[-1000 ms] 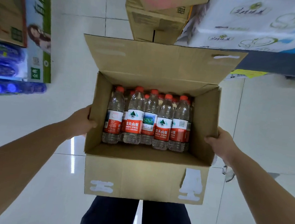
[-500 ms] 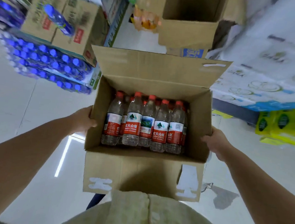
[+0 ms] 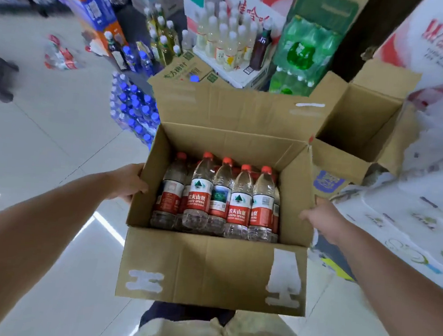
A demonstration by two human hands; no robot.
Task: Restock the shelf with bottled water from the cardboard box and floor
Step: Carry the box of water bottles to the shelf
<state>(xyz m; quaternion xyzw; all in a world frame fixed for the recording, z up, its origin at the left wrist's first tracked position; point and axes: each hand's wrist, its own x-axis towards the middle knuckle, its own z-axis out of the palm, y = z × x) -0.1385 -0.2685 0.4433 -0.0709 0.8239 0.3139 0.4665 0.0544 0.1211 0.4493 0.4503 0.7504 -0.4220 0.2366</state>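
Cardboard box (image 3: pixel 206 268) carried in front of the body, above the glossy white tiled floor (image 3: pixel 43 139). Long axis runs left to right, open top up, flaps spread. Left hand (image 3: pixel 129 181) grips the left wall and right hand (image 3: pixel 320 216) grips the right wall. Brown corrugated board with white tape scraps on the near flap.

Inside are clear plastic water bottles (image 3: pixel 238 204), upright, with red caps and red-white labels.

Beyond, right: empty open carton (image 3: pixel 358 126). Beyond, left: wrapped blue-capped bottles (image 3: pixel 134 106). Farthest: green bottle packs (image 3: pixel 302 54).

back-row bottles (image 3: pixel 252 173) mostly hidden, floor pack (image 3: pixel 60 54) blurred
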